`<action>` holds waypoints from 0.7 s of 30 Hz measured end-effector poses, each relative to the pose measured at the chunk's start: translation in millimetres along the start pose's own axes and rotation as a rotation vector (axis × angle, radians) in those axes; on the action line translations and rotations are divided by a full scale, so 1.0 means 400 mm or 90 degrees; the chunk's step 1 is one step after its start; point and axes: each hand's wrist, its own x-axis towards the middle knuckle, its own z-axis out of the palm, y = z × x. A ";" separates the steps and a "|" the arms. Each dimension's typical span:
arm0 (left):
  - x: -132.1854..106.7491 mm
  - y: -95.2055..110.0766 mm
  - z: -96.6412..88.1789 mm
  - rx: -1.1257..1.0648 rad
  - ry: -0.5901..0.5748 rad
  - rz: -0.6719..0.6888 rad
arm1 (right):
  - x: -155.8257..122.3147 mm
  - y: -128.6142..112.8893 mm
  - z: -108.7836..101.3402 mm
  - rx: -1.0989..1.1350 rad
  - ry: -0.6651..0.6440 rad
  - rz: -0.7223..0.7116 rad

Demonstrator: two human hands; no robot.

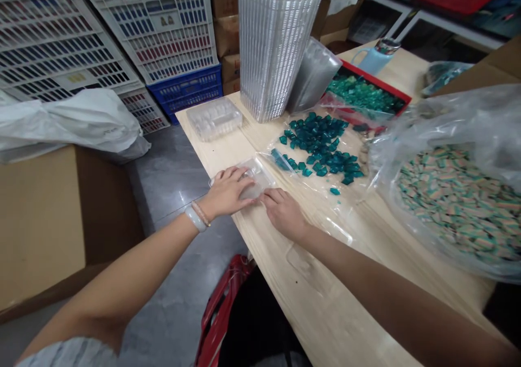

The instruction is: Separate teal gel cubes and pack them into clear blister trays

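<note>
A clear plastic tray (262,172) lies near the left edge of the wooden table. My left hand (232,191) rests over it with the fingers spread. At the tray's near right corner, my right hand (283,212) has its fingers pressed together; whatever they pinch is hidden. Beyond my hands, dark teal translucent pieces (321,141) lie in a loose heap on clear plastic film. Behind the tray sit a few stacked clear trays (214,118) and a tall stack of clear trays (271,46).
A red tray (402,103) of green pieces and a light blue mug (375,57) stand at the back. A plastic bag of striped pieces (459,198) fills the right side. Crates (154,25) and a cardboard box (44,220) stand left of the table.
</note>
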 end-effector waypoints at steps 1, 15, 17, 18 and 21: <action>0.002 -0.001 -0.001 -0.003 -0.005 -0.003 | 0.000 -0.001 0.001 0.011 0.008 0.009; 0.001 0.020 -0.003 0.039 -0.015 0.012 | -0.021 0.009 0.040 0.007 0.099 -0.051; 0.002 0.042 0.005 0.044 -0.025 0.011 | -0.016 0.003 0.032 0.005 0.088 -0.030; 0.005 0.051 0.010 0.043 -0.033 0.007 | -0.011 -0.002 0.027 0.005 0.077 -0.011; 0.026 0.057 0.016 0.022 -0.067 -0.008 | 0.005 -0.012 0.008 0.011 0.046 0.054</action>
